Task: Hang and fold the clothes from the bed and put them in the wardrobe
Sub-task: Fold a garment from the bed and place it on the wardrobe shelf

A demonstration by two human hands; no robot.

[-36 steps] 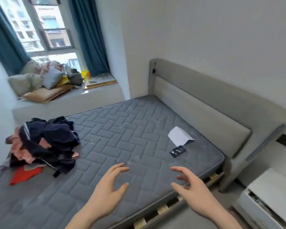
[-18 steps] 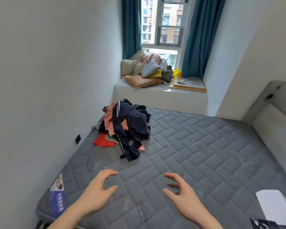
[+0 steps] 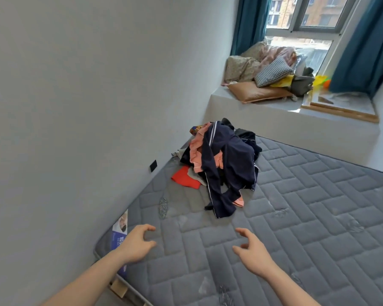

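A bare grey quilted mattress (image 3: pixel 296 217) fills the room below me, its far edge against a window ledge (image 3: pixel 274 120) that carries cushions (image 3: pixel 272 71) and bundled fabric. On the mattress, near the wall and the ledge, lies the pile of clothes (image 3: pixel 221 164): a dark navy garment with thin white piping draped over pink and red pieces, all crumpled. My left hand (image 3: pixel 137 244) and right hand (image 3: pixel 252 252) hover above the mattress, well short of the pile, fingers loosely curled, gripping nothing.

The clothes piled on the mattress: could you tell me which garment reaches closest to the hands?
The dark navy garment with white piping; it drapes over the pile, its end trailing toward the hands.
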